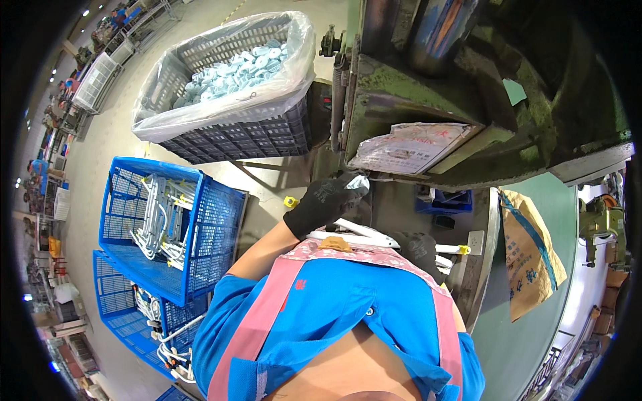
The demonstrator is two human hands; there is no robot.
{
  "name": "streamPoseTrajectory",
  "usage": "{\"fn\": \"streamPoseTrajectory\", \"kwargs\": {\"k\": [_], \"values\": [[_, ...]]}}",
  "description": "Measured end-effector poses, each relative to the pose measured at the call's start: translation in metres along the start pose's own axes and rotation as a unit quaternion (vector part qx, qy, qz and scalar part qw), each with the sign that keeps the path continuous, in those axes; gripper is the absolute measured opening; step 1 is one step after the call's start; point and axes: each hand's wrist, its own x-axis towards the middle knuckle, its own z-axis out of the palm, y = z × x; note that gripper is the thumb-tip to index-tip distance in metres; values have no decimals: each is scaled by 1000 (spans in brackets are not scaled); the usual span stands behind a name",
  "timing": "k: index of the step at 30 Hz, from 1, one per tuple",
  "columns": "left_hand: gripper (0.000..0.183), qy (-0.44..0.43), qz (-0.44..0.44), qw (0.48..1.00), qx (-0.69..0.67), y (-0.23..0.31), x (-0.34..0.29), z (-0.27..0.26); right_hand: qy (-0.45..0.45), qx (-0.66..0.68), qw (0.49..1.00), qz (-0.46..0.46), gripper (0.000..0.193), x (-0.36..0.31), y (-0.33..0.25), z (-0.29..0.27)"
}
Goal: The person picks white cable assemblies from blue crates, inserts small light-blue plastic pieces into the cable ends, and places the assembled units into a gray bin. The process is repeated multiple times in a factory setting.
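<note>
My left hand (322, 206), in a black glove, is closed on a small pale-blue plastic piece (359, 184) in front of the green machine (414, 93). White metal tubes (364, 230) with yellow ends lie across in front of my pink apron, just below that hand. My right hand (418, 250), in a dark glove, is low beside these tubes at the apron's edge. Its fingers are largely hidden, so whether it grips the tubes does not show.
A black crate (234, 130) lined with clear plastic holds many pale-blue pieces at the far left. Stacked blue baskets (217, 230) with white tube frames stand to my left. A brown paper sack (531, 257) lies on the green surface at right. A blue bin (447, 200) sits below the machine.
</note>
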Motion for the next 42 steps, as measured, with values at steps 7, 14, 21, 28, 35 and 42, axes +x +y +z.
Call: {"fn": "streamPoseTrajectory", "kwargs": {"k": [7,14,21,28,35,42], "values": [[25,26,-37,998,52,-9,-2,-7,6,7,1000,-8,27,8,-3,7],[18,43,-11,997,69,-21,7,7,0,-35,999,-4,25,18,-13,9],[19,32,1,997,70,-16,12,-11,19,2,999,-27,26,33,-13,-4],[30,-88,-77,993,27,-5,-9,-85,31,-36,998,-28,39,59,-27,-35],[28,-59,-173,977,107,-14,-28,-101,92,37,993,-71,29,90,-35,-51],[25,-20,-189,976,107,-18,-30,-108,144,114,982,-40,34,109,-20,-27]]}}
